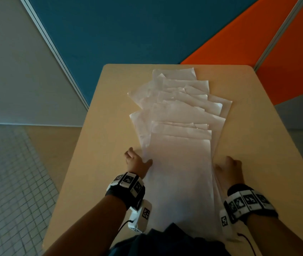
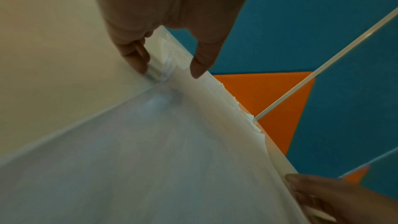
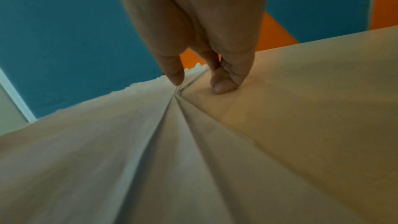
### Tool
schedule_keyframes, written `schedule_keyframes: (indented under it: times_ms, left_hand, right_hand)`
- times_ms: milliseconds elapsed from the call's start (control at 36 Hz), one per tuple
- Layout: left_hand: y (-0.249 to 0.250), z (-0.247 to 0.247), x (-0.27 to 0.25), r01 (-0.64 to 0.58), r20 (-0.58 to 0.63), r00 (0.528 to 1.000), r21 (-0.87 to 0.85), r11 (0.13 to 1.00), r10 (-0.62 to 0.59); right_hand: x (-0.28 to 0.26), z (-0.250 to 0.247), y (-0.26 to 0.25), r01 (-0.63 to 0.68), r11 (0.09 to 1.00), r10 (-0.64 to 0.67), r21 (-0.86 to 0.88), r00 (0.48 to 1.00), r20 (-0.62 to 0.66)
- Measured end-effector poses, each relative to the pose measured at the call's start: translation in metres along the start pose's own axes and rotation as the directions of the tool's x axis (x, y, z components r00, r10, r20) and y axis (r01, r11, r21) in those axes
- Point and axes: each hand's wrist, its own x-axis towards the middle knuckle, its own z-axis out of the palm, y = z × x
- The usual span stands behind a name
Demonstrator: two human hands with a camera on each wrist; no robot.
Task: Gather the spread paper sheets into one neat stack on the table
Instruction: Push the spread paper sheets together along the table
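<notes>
Several white paper sheets (image 1: 179,159) lie overlapped in a long fan down the middle of the tan table (image 1: 95,163), from the near edge to the far end. My left hand (image 1: 137,160) sits at the fan's left edge. In the left wrist view its thumb (image 2: 200,64) rests on the paper (image 2: 150,159) and its fingers (image 2: 137,57) touch the tabletop beside the edge. My right hand (image 1: 228,168) sits at the right edge. There its thumb (image 3: 172,72) touches the layered sheet edges (image 3: 107,151) and bent fingertips (image 3: 224,84) press on the table (image 3: 312,108).
Blue (image 1: 128,34) and orange (image 1: 285,61) partition panels stand behind the table's far edge. A tiled floor (image 1: 8,182) lies off the left side. Dark clothing (image 1: 165,242) covers the near edge. Bare tabletop runs along both sides of the sheets.
</notes>
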Motion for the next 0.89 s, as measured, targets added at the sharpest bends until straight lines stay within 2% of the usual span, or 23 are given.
schedule_keyframes:
  times_ms: [83, 167, 222, 306, 417, 500, 611, 694, 806, 889]
  left_hand:
    - [0.005, 0.007, 0.0, -0.05, 0.061, 0.997, 0.011, 0.999, 0.049]
    - [0.012, 0.016, -0.001, -0.092, 0.089, 0.992, 0.071, 0.993, 0.085]
    - [0.012, 0.017, 0.001, -0.073, 0.072, 0.995, 0.078, 0.994, 0.067]
    - [0.011, 0.015, 0.009, -0.05, 0.017, 0.999, 0.066, 0.997, 0.049]
    - [0.014, 0.01, 0.028, -0.012, -0.101, 0.995, -0.003, 1.0, 0.012]
    - [0.021, 0.009, 0.043, -0.012, -0.118, 0.993, -0.04, 0.999, 0.007]
    - [0.036, 0.014, 0.057, -0.008, -0.103, 0.995, -0.09, 0.996, -0.001]
    - [0.045, 0.019, 0.066, 0.001, -0.082, 0.997, -0.078, 0.997, -0.007]
    - [0.054, 0.024, 0.072, -0.001, -0.025, 1.0, -0.06, 0.998, 0.0]
    - [0.055, 0.024, 0.075, -0.002, -0.024, 1.0, -0.099, 0.995, 0.0]
  right_hand:
    - [0.001, 0.006, -0.007, 0.028, 0.999, -0.027, 0.023, 1.0, -0.005]
    - [0.001, 0.011, -0.017, 0.088, 0.996, -0.086, -0.031, 0.995, 0.057]
    - [0.003, 0.009, -0.018, 0.099, 0.995, -0.097, -0.02, 0.992, 0.079]
    - [0.012, -0.003, -0.011, 0.072, 0.994, -0.079, 0.086, 0.993, 0.089]
    - [0.033, -0.014, -0.008, 0.009, 0.994, -0.012, 0.112, 1.0, 0.027]
    - [0.049, -0.009, -0.012, 0.044, 0.992, -0.043, 0.117, 0.999, -0.011]
    - [0.063, 0.0, -0.027, 0.097, 0.984, -0.099, 0.153, 0.995, 0.006]
    - [0.069, 0.006, -0.035, 0.105, 0.983, -0.108, 0.153, 0.994, 0.015]
    - [0.074, 0.006, -0.036, 0.178, 0.978, -0.182, 0.111, 0.983, 0.026]
    - [0.08, 0.002, -0.031, 0.176, 0.964, -0.187, 0.197, 0.982, 0.037]
